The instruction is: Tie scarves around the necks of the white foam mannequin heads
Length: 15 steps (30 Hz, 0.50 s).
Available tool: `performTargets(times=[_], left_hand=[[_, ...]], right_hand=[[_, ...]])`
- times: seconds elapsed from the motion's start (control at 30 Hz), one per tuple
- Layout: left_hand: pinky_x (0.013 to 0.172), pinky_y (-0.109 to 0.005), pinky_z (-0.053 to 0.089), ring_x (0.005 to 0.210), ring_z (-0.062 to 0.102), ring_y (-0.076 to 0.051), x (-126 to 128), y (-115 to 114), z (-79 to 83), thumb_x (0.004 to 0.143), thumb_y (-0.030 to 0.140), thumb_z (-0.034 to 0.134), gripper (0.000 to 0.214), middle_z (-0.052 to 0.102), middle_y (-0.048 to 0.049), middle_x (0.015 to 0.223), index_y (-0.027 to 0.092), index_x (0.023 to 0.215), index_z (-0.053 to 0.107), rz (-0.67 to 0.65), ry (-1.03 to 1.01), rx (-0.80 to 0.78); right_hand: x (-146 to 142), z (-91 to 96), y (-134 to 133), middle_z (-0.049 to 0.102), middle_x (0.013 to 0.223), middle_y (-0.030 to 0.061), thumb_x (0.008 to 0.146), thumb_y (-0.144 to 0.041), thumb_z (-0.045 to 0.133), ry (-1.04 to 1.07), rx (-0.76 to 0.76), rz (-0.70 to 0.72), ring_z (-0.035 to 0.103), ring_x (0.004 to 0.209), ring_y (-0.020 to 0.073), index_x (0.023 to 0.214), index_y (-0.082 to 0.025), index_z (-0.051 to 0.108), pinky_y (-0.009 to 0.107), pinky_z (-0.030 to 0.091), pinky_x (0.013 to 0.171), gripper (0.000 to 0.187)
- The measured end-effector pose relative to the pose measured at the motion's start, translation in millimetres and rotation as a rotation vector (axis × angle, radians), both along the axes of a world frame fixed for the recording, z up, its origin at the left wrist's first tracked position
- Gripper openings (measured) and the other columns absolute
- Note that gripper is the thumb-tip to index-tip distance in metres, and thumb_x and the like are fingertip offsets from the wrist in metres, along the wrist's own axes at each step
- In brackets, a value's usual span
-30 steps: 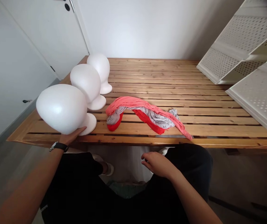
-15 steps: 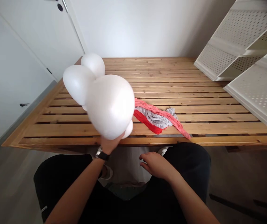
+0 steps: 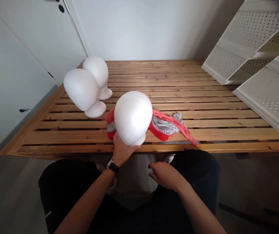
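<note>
My left hand (image 3: pixel 122 151) grips the neck of a white foam head form (image 3: pixel 132 116), which stands upright at the near edge of the slatted wooden table (image 3: pixel 202 97), in front of a heap of pink, red and grey cloth (image 3: pixel 168 125). The form hides the left part of the cloth. My right hand (image 3: pixel 165 175) rests on my lap below the table edge, fingers loosely curled, holding nothing. Two more white foam head forms (image 3: pixel 83 89) (image 3: pixel 96 73) stand at the table's left side.
White perforated metal shelving (image 3: pixel 256 52) leans over the table's right side. A white door (image 3: pixel 39 35) and a wall are to the left. My dark-trousered legs are under the near edge of the table.
My left hand carried the nearest foam head from the table's left front corner to the right and set it down in front of the cloth. The right hand stayed on my lap.
</note>
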<state>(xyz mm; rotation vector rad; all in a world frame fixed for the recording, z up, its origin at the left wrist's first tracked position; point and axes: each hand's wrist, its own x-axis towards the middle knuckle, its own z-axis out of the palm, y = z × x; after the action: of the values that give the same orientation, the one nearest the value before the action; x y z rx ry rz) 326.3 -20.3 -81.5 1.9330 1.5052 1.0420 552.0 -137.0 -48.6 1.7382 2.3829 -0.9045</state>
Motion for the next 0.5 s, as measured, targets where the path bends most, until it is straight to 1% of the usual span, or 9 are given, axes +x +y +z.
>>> performTargets(times=[0.03, 0.1, 0.17, 0.2, 0.27, 0.3, 0.37, 0.43, 0.5], left_hand=[[0.128, -0.063, 0.029, 0.153, 0.033, -0.043, -11.9, -8.3, 4.4, 0.069, 0.043, 0.092, 0.114, 0.038, -0.021, 0.162, 0.023, 0.161, 0.029, 0.01, 0.03, 0.04], [0.127, -0.059, 0.033, 0.151, 0.038, -0.038, -40.1, -15.8, 14.2, 0.078, 0.033, 0.082, 0.101, 0.04, -0.0191, 0.159, 0.023, 0.162, 0.027, 0.023, 0.064, 0.119], [0.122, -0.054, 0.041, 0.141, 0.049, -0.033, -67.7, -2.5, 24.0, 0.083, 0.024, 0.072, 0.083, 0.048, -0.0173, 0.149, 0.022, 0.157, 0.034, 0.054, 0.062, 0.173], [0.119, -0.053, 0.044, 0.135, 0.054, -0.032, -78.7, 12.5, 28.4, 0.084, 0.023, 0.069, 0.075, 0.053, -0.0163, 0.142, 0.021, 0.153, 0.04, 0.089, 0.068, 0.19], [0.114, -0.052, 0.047, 0.128, 0.057, -0.032, -92.1, 54.2, 34.9, 0.085, 0.029, 0.069, 0.059, 0.058, -0.0155, 0.13, 0.018, 0.14, 0.052, 0.147, 0.141, 0.194], [0.116, -0.052, 0.045, 0.13, 0.055, -0.034, -94.2, 77.3, 36.9, 0.085, 0.033, 0.069, 0.057, 0.058, -0.0161, 0.13, 0.017, 0.138, 0.054, 0.149, 0.182, 0.173], [0.12, -0.054, 0.039, 0.138, 0.048, -0.038, -91.0, 119.0, 39.7, 0.081, 0.042, 0.074, 0.066, 0.055, -0.0201, 0.137, 0.014, 0.139, 0.055, 0.132, 0.283, 0.079], [0.121, -0.054, 0.036, 0.141, 0.044, -0.043, -82.0, 147.8, 42.3, 0.075, 0.046, 0.078, 0.07, 0.054, -0.0228, 0.141, 0.012, 0.134, 0.06, 0.096, 0.368, -0.05], [0.118, -0.053, 0.036, 0.138, 0.047, -0.044, -73.5, 162.9, 45.8, 0.074, 0.043, 0.077, 0.055, 0.06, -0.0227, 0.135, 0.011, 0.118, 0.068, 0.076, 0.413, -0.133]], right_hand=[[0.2, -1.4, -0.2, 0.078, 0.105, 0.0127, 0.101, -0.039, 0.059, 0.004, -0.006, -0.004, 0.075, 0.098, 0.0327, 0.111, -0.021, 0.069, 0.035, 0.042, 0.077, 0.023], [0.7, -3.2, -0.7, 0.078, 0.105, 0.0129, 0.102, -0.04, 0.059, 0.007, -0.015, -0.011, 0.074, 0.099, 0.0324, 0.111, -0.021, 0.069, 0.035, 0.042, 0.077, 0.023], [1.0, -3.6, -0.9, 0.078, 0.106, 0.0131, 0.102, -0.04, 0.057, 0.001, -0.018, -0.016, 0.074, 0.099, 0.0325, 0.113, -0.021, 0.068, 0.035, 0.043, 0.078, 0.024], [0.9, -3.4, -0.8, 0.078, 0.106, 0.0132, 0.103, -0.04, 0.056, -0.001, -0.016, -0.017, 0.074, 0.1, 0.0329, 0.114, -0.021, 0.068, 0.035, 0.044, 0.079, 0.024], [0.3, -2.9, -0.4, 0.078, 0.108, 0.013, 0.103, -0.04, 0.053, 0.0, -0.013, -0.017, 0.074, 0.103, 0.0339, 0.117, -0.022, 0.067, 0.037, 0.046, 0.082, 0.026], [-0.1, -2.8, -0.3, 0.078, 0.109, 0.0128, 0.103, -0.04, 0.053, 0.005, -0.011, -0.014, 0.074, 0.104, 0.0344, 0.118, -0.023, 0.066, 0.038, 0.047, 0.083, 0.027], [-0.6, -2.9, -0.7, 0.078, 0.11, 0.0122, 0.102, -0.041, 0.052, 0.013, -0.012, -0.008, 0.075, 0.105, 0.0351, 0.117, -0.025, 0.066, 0.039, 0.049, 0.082, 0.026], [-0.4, -3.7, -1.8, 0.078, 0.11, 0.0109, 0.1, -0.042, 0.053, 0.011, -0.01, -0.014, 0.075, 0.105, 0.0355, 0.114, -0.028, 0.066, 0.04, 0.051, 0.081, 0.024], [0.1, -4.5, -2.9, 0.079, 0.107, 0.0101, 0.099, -0.043, 0.054, 0.001, -0.003, -0.033, 0.076, 0.103, 0.0359, 0.11, -0.029, 0.066, 0.041, 0.052, 0.079, 0.021]])
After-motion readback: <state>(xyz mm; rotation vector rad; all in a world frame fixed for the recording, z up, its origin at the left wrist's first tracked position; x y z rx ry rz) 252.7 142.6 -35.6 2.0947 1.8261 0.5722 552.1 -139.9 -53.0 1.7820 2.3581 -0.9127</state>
